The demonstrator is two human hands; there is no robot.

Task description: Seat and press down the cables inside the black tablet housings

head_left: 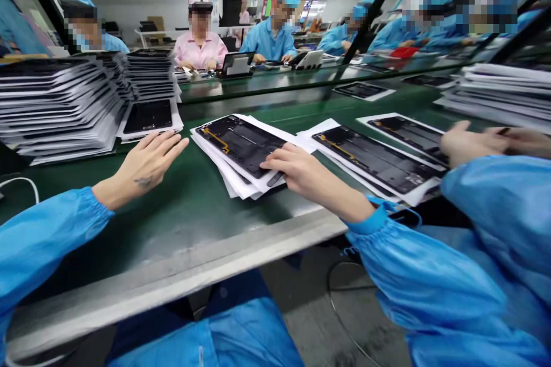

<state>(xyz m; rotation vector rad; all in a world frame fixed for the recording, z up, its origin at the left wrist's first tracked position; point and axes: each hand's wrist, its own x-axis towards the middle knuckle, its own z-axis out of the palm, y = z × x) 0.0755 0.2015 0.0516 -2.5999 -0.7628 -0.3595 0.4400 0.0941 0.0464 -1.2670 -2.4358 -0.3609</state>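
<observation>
My left hand (144, 169) is spread, palm down, over the green bench, its fingertips near a black panel on white paper (148, 116) in front of the stacks. My right hand (297, 167) has its fingers bent at the near right corner of a black panel with an orange flex strip (241, 140). That panel lies on several fanned white sheets. A small dark flat piece (274, 179) shows just under my right fingers; whether they grip it or the panel is unclear.
Tall stacks of papered panels (55, 109) stand at left, another stack (499, 92) at right. More panels (379, 155) lie right of mine, by a co-worker's hands (469, 143). A metal edge (206, 266) borders the bench. People sit opposite.
</observation>
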